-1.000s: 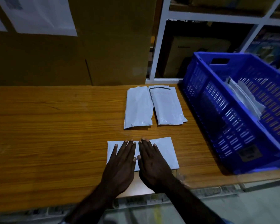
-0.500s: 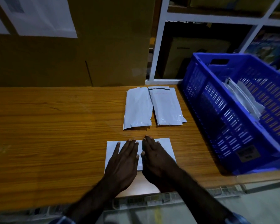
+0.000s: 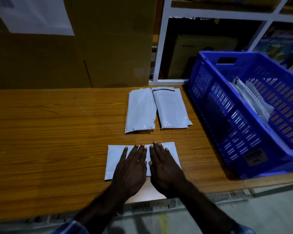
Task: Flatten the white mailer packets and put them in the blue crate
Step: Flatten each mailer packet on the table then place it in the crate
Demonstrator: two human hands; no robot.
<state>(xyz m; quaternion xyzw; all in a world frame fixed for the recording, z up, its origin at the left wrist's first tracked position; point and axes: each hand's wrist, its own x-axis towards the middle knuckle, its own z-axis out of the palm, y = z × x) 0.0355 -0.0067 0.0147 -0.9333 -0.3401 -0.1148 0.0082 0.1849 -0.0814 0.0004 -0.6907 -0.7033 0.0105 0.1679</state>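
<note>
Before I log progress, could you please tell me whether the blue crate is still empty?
Not empty: the blue crate already holds several white mailer packets leaning against its far inner wall.

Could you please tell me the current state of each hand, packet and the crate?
left hand: flat, pressing near packet
right hand: flat, pressing near packet
near packet: flat under both hands
two far packets: lying side by side, untouched
blue crate: holds packets
</note>
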